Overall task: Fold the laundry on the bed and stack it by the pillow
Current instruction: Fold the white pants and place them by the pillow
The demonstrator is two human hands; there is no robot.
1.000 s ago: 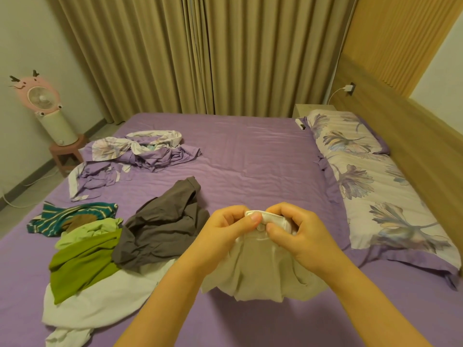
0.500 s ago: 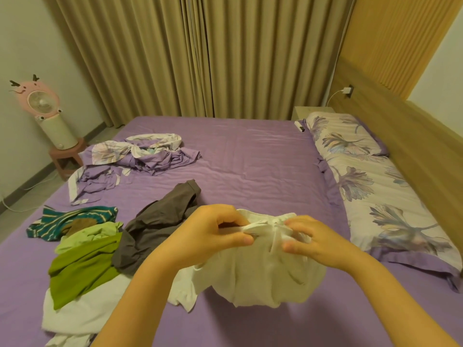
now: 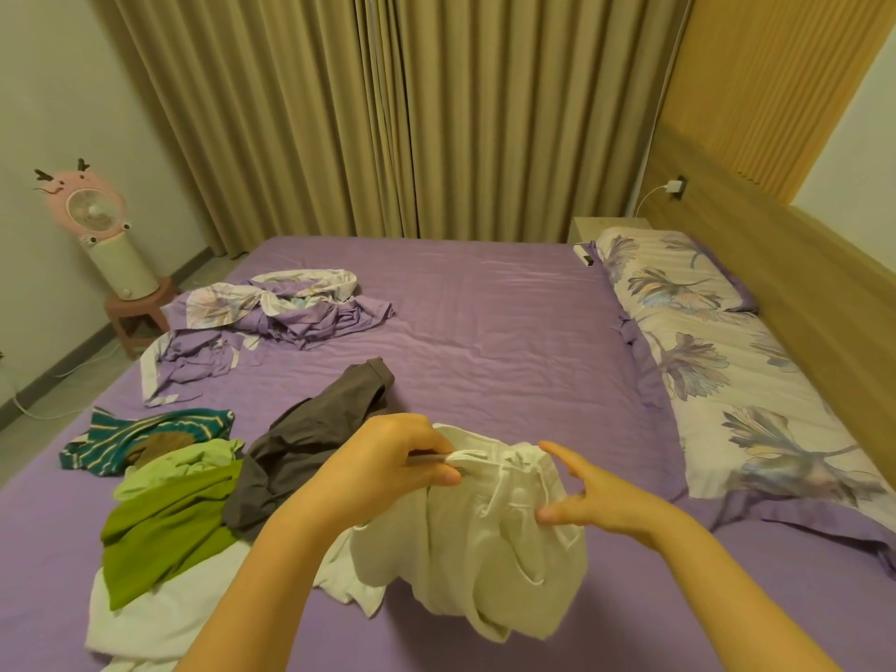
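Observation:
A white garment [image 3: 475, 550] hangs bunched above the purple bed [image 3: 485, 308]. My left hand [image 3: 388, 468] pinches its top edge between thumb and fingers. My right hand [image 3: 586, 497] is beside the cloth with fingers spread, its thumb touching the fabric. Left of my hands lies a pile of laundry: a grey garment [image 3: 310, 429], a green one [image 3: 165, 531], a light green one [image 3: 184, 465], a teal striped one [image 3: 145, 431] and a white one [image 3: 140, 618]. A long floral pillow [image 3: 727, 371] runs along the headboard on the right.
A crumpled purple floral sheet [image 3: 271, 317] lies at the far left of the bed. A pink fan [image 3: 97, 230] stands on a stool by the left wall. Curtains hang behind the bed. A nightstand [image 3: 606, 225] and a plugged charger [image 3: 674, 186] are at the far right.
My right hand has let go of the garment's top edge and spread its fingers, moving right. The left hand keeps its pinch, and the cloth has opened and dropped lower.

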